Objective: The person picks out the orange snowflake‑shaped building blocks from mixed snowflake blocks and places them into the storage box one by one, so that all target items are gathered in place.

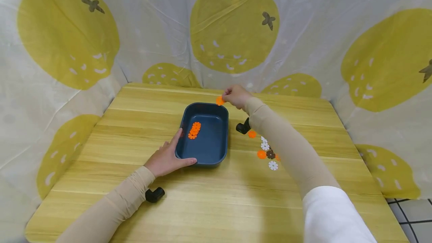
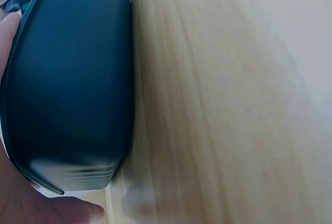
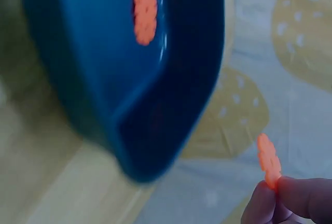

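Observation:
A dark blue rectangular tray (image 1: 210, 145) sits on the table. My left hand (image 1: 167, 159) rests against its near left corner, fingers spread along the left side and thumb straight at the near rim. In the left wrist view the tray's outer wall (image 2: 72, 73) fills the left side. Between the thumb and fingertips of my right hand (image 1: 237, 96), an orange notched disc (image 1: 220, 101) is pinched above the tray's far right corner. The right wrist view shows this orange disc (image 3: 268, 161) nearly edge-on. Overlapping orange discs (image 1: 194, 130) lie in a row inside the tray.
Right of the tray, loose discs lie on the table: orange (image 1: 261, 154), white (image 1: 273, 165) and brown (image 1: 270, 154), some partly behind my right forearm. Black wrist camera mounts (image 1: 155, 195) stick out at both wrists. A lemon-print cloth (image 1: 162, 21) hangs behind the wooden table (image 1: 216, 205).

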### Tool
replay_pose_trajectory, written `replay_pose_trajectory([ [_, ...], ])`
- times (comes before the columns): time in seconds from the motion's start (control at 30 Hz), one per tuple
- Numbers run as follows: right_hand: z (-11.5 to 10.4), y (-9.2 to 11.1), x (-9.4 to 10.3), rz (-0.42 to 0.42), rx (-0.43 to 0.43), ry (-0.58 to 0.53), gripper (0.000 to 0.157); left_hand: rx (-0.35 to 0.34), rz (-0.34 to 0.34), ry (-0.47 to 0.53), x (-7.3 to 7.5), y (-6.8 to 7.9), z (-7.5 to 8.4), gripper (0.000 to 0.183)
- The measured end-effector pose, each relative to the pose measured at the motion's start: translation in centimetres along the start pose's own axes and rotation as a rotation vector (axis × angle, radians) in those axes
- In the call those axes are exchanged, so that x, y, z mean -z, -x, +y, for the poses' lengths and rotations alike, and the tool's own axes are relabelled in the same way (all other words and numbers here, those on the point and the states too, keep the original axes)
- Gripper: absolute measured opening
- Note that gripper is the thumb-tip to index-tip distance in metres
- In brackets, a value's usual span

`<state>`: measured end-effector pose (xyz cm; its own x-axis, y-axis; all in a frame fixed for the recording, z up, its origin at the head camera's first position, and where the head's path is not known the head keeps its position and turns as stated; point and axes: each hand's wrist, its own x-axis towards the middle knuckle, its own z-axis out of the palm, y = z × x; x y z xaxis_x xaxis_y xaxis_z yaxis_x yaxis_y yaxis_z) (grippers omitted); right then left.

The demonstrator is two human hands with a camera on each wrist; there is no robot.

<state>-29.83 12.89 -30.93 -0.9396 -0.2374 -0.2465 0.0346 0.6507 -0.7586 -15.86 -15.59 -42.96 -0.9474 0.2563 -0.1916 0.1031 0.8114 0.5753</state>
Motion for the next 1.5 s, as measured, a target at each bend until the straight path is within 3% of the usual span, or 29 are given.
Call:
replay_pose_trajectory([
  [0.13,-0.8,-1.3,-3.7,-0.031,0.045,0.054,0.015,-0.002,-0.004,0.015,-0.1,-0.1,0.2,0.127],
  [0.37,0.2,-3.3,-9.1,-0.066,0.013,0.146,0.045,-0.028,-0.003,0.021,-0.2,-0.3,0.4,0.126],
  [0.5,0.7,-3.6,-10.7,-0.065,-0.049,0.168,0.047,-0.034,-0.006,0.030,-0.2,-0.3,0.4,0.125],
  [0.63,0.8,-3.3,-10.9,-0.053,-0.063,0.160,0.043,-0.035,-0.010,0.029,-0.2,-0.3,0.4,0.126],
  [0.83,0.8,-2.0,-9.7,-0.034,0.026,0.125,0.014,-0.010,-0.019,0.024,-0.2,-0.2,0.3,0.125],
  [1.0,0.5,-0.7,-7.8,-0.008,0.076,0.089,0.023,-0.002,-0.020,0.012,-0.1,-0.2,-0.1,0.126],
  [1.13,0.9,0.5,-5.0,0.005,0.076,0.057,0.024,0.006,-0.012,0.004,-0.1,-0.3,-0.3,0.127],
  [1.23,2.5,1.7,-2.4,0.020,0.038,0.053,0.023,0.005,-0.012,0.003,-0.2,-0.3,-0.3,0.128],
  [1.37,6.2,3.6,1.1,0.025,-0.047,0.045,0.026,0.000,-0.011,0.001,-0.1,-0.2,-0.2,0.128],
  [1.5,10.3,5.2,3.1,0.018,-0.129,0.066,0.027,0.002,-0.009,0.002,0.0,-0.1,-0.2,0.128],
])
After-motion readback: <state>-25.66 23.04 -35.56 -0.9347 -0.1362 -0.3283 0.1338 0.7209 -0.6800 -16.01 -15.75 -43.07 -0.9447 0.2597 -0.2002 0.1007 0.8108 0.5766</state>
